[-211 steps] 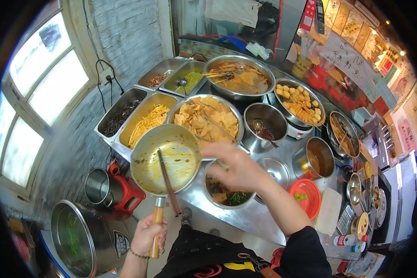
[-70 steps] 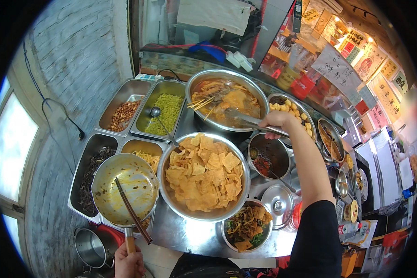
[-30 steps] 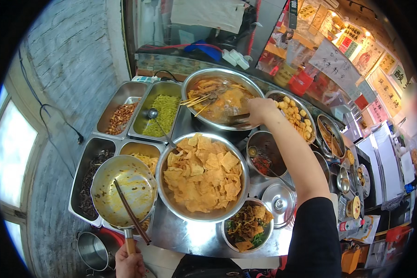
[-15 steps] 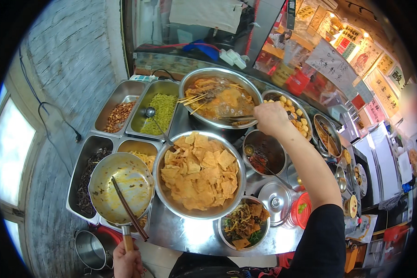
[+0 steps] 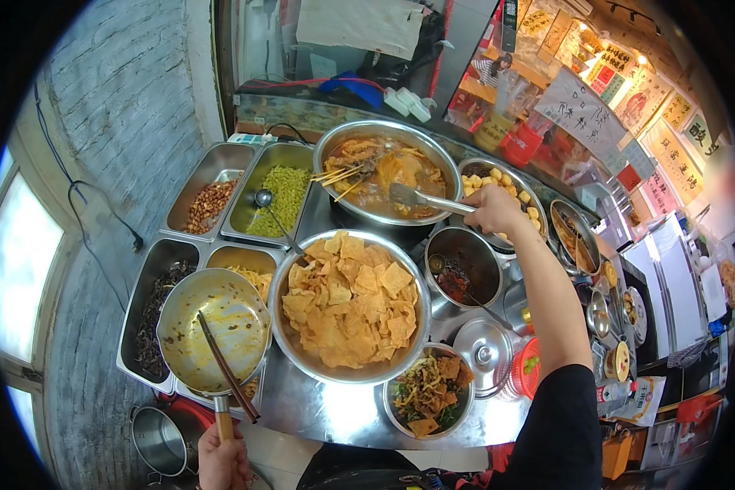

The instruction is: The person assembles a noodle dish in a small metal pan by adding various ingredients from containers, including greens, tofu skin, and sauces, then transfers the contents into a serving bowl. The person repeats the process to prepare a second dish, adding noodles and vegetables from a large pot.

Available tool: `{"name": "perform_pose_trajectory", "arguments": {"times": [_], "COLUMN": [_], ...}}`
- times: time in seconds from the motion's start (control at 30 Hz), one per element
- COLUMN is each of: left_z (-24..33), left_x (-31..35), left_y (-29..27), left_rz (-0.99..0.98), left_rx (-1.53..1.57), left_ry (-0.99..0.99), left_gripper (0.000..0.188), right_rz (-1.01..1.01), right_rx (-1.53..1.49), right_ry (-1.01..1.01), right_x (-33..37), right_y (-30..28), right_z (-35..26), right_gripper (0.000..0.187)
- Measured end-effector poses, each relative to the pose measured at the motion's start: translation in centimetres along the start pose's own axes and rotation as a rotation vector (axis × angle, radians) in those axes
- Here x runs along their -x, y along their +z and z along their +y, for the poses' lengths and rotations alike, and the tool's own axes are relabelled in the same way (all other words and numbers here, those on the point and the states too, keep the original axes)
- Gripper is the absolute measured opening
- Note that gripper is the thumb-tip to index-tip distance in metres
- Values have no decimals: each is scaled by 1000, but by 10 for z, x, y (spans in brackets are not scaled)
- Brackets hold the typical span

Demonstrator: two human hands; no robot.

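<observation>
My left hand (image 5: 223,462) is closed round the wooden handle of a saucepan (image 5: 212,327), tilted slightly over the trays at the left. Its inside is smeared with yellowish sauce, and dark chopsticks (image 5: 225,363) lean across its rim. Out to the right, my right hand (image 5: 496,209) grips metal tongs (image 5: 431,201). Their broad end is over a large bowl of orange-brown broth (image 5: 384,135), above the food in it, with several skewer sticks poking out at its left edge. A big bowl of fried crisps (image 5: 351,298) stands between my arms. Nearer me is a bowl of mixed food (image 5: 429,392).
Steel trays hold peanuts (image 5: 212,204), green pieces (image 5: 284,184) and dark shreds (image 5: 155,314). A pot of chili sauce (image 5: 465,265) with a ladle, a bowl of fried cubes (image 5: 506,184), a glass lid (image 5: 483,353) and a red basket (image 5: 527,369) crowd the right. Glass panels border the far side.
My right hand has turned, and the tongs now show their broad end, lifted and swung further over the broth. The left hand and saucepan have hardly moved.
</observation>
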State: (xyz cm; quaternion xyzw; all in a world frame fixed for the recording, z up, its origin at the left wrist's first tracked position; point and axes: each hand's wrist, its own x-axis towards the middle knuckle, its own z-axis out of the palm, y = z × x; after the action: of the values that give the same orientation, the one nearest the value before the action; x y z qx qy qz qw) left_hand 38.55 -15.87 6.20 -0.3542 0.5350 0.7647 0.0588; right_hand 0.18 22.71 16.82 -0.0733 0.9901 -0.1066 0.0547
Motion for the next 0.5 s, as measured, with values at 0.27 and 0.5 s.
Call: {"name": "perform_pose_trajectory", "arguments": {"times": [0.27, 0.5], "left_z": [5, -4], "left_x": [2, 6], "left_y": [7, -1], "left_rz": [-23, -43], "left_rx": [13, -27], "left_ry": [3, 42], "left_gripper": [7, 10], "right_rz": [-160, -238], "right_rx": [-613, -754], "right_ry": [170, 90], "right_x": [-9, 55], "right_y": [18, -11], "right_z": [30, 32], "right_gripper": [24, 31]}}
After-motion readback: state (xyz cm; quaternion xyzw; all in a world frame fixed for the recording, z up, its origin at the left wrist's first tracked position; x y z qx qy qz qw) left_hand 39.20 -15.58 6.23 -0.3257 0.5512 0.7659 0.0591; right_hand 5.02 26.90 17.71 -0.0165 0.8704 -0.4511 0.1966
